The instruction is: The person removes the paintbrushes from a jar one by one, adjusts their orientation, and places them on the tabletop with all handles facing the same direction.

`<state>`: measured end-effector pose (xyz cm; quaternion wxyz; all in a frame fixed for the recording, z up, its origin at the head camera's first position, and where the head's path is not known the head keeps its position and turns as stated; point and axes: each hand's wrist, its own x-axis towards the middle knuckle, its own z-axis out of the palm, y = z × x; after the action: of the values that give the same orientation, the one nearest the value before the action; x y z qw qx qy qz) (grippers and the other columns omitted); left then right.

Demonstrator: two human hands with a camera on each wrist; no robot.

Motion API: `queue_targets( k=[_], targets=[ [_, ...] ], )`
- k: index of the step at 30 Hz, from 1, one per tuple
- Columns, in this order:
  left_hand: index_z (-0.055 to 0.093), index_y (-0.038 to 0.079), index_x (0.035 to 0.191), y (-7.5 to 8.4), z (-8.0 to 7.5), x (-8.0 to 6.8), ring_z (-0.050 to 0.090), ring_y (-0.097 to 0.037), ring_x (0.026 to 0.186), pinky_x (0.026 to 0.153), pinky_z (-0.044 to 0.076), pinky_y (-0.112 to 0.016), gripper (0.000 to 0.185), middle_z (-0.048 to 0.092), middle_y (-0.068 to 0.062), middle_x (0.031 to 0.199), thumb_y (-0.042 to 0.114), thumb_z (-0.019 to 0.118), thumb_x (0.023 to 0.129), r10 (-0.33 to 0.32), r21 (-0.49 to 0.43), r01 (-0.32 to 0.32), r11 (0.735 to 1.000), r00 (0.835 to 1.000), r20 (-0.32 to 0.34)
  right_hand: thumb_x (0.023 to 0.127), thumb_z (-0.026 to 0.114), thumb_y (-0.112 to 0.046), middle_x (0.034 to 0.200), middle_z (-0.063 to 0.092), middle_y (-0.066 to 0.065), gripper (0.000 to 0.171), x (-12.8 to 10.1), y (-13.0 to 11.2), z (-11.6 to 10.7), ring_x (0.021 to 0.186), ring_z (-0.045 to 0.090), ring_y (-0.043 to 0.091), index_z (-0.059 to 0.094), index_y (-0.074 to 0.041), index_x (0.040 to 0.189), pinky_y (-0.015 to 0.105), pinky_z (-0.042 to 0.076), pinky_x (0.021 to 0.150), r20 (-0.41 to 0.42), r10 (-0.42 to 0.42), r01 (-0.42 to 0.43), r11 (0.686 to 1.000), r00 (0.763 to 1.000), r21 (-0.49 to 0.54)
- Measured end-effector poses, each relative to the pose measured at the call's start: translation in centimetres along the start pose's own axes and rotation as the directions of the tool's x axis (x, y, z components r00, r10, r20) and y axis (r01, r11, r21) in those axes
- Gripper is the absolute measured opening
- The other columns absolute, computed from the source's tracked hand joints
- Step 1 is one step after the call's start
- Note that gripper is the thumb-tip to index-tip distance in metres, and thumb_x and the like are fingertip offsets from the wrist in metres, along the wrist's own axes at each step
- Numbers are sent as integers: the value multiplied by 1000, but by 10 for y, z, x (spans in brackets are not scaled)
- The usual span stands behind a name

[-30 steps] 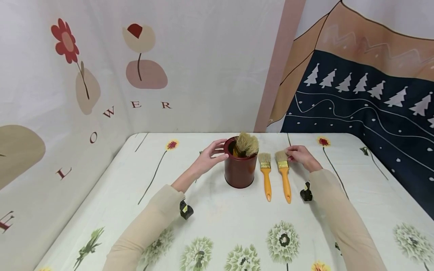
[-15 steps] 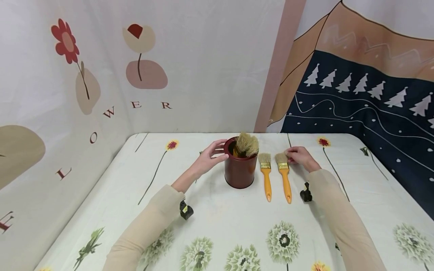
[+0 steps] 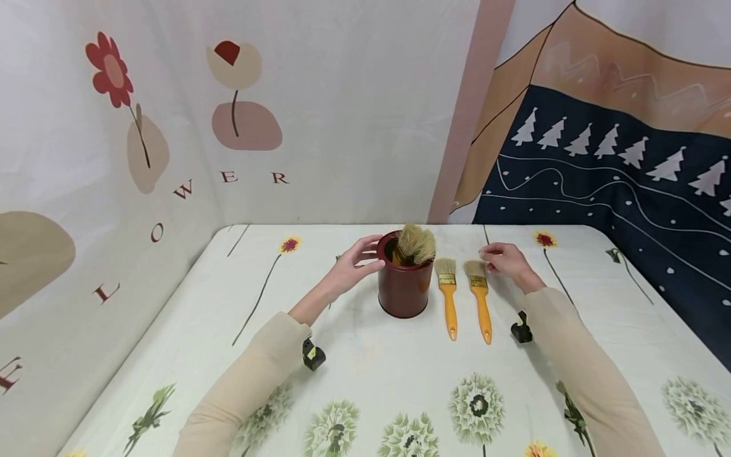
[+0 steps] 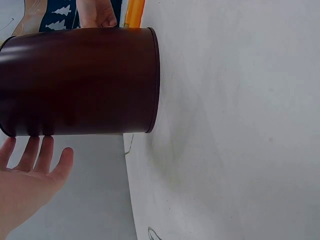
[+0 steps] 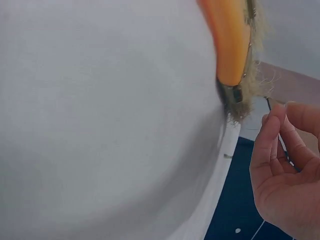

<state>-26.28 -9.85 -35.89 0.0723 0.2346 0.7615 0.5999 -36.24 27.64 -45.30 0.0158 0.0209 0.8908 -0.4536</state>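
A dark red can stands upright with pale paintbrush bristles sticking out of its top. My left hand has its fingertips at the can's left side, near the rim; in the left wrist view the fingers are spread and the thumb stands away from the can. To the right lie two paintbrushes with orange handles, a nearer-to-can paintbrush and an outer paintbrush. Beside the outer brush's bristles is my right hand; thumb and fingertips come close together with no brush between them.
The cloth-covered table has printed flowers. A printed cloth wall rises behind it, and a dark fabric with trees hangs at the right. Black wrist cameras hang below both cuffs.
My right hand has come away from the outer paintbrush's bristles, moving slightly up and right. That brush's bristle end has shifted a little. My left hand has stayed at the can.
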Motion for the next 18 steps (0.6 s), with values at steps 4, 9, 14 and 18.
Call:
queue_targets(
  k=[4,9,14,18],
  targets=[
    [31,6,135,14,2,-6,38,-29,116,92,36,-39,54,38,-16,130,13,56,88,-1,-2,1,1000,1000,11,89,53,-27,100,53,12,27,7,7,3,74,52,23,55,-7,107,29,48,65,3,-6,6,1000,1000,-2],
    [30,6,136,21,3,-9,38,-28,116,91,37,-36,54,37,-16,130,13,55,88,-13,2,13,1000,1000,11,88,54,-32,98,53,11,32,2,0,4,72,52,22,56,-7,108,25,48,62,32,-41,41,999,999,0],
    [31,6,135,22,3,-9,38,-27,117,91,38,-36,54,38,-15,130,13,55,88,-8,0,8,1000,1000,11,88,55,-28,100,51,15,36,-29,-35,2,74,50,24,54,-1,111,23,47,64,82,-41,35,996,996,77],
    [31,6,135,21,3,-9,38,-27,117,91,37,-36,54,38,-15,130,13,55,88,-8,-3,8,1000,1000,12,88,55,-30,98,52,11,34,-52,-60,0,74,50,21,55,-4,110,22,47,64,94,-38,30,996,995,86]
  ],
)
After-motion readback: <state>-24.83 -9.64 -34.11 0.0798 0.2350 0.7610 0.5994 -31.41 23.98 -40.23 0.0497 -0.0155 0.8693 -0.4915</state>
